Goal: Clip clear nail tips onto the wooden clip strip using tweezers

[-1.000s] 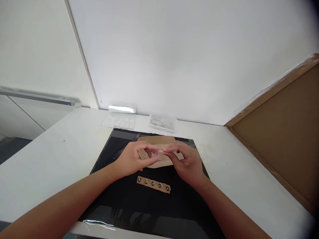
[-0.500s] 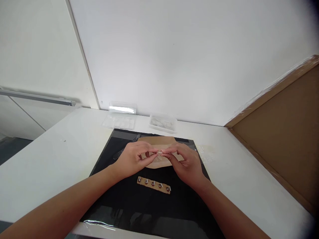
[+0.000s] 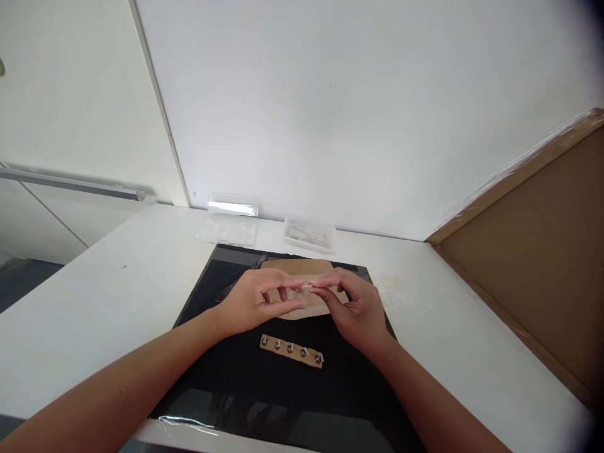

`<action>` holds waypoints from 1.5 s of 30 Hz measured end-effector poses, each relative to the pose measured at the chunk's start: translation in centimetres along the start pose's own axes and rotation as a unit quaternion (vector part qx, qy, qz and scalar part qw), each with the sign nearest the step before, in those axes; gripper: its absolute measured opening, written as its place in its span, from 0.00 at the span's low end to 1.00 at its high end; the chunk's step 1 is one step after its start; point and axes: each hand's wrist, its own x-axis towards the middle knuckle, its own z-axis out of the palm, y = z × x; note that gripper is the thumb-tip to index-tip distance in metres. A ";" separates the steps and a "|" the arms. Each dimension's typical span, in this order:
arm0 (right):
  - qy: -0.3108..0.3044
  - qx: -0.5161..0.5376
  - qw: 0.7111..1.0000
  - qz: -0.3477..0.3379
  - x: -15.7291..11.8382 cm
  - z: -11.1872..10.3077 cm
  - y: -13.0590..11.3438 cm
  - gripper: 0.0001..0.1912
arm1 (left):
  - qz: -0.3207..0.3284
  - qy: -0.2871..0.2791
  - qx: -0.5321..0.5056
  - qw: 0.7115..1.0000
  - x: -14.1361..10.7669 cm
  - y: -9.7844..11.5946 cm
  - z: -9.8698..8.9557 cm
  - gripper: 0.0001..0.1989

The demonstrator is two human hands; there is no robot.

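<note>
My right hand (image 3: 355, 305) pinches a small whitish, clear piece (image 3: 306, 287) between thumb and fingertips; its exact kind is too small to tell. Just left of it is my left hand (image 3: 262, 299), thumb and index finger apart, with nothing plainly held between them. Both hands hover over a sheet of brown paper (image 3: 302, 267), on which thin clear strips (image 3: 302, 298) show between the fingers. Nearer to me lies a short brown corrugated strip (image 3: 296, 356) bearing several shiny round brown pieces, each with a small white tab.
A black mat (image 3: 226, 377) covers the middle of the white table (image 3: 123, 296). Behind it stand an open clear plastic case (image 3: 226, 231) and a translucent box (image 3: 309, 236) with small pieces inside. Tweezers-like dark tool is partly hidden by my left hand. A brown-framed board (image 3: 528, 233) leans at right.
My left thumb and index finger have parted and the thumb has dropped lower. The small piece stays in my right fingertips. The corrugated strip has not moved.
</note>
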 end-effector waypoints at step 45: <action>-0.044 -0.006 0.996 0.074 0.2 0.1 0.2 0.07 | 0.166 0.056 0.286 0.942 -0.3 -1.2 -0.8 0.06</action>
